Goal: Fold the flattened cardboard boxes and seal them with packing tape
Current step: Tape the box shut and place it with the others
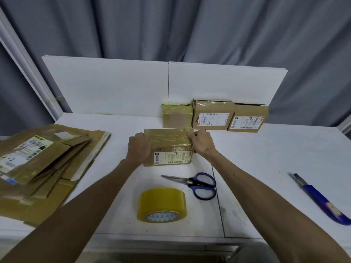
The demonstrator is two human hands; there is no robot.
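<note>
A small folded cardboard box (169, 149) with a shipping label and glossy tape over its top stands mid-table. My left hand (139, 148) grips its left side, fingers curled over the top edge. My right hand (201, 142) holds its right side, with fingertips on the tape at the top right corner. A roll of yellowish packing tape (161, 205) lies on the table in front of the box. A stack of flattened cardboard boxes (41, 168) lies at the left.
Three folded boxes (212, 115) stand in a row against the white back panel (114, 86). Blue-handled scissors (197, 184) lie just in front of the held box. A blue utility knife (321, 199) lies at the right. The white table (266, 158) ends near me.
</note>
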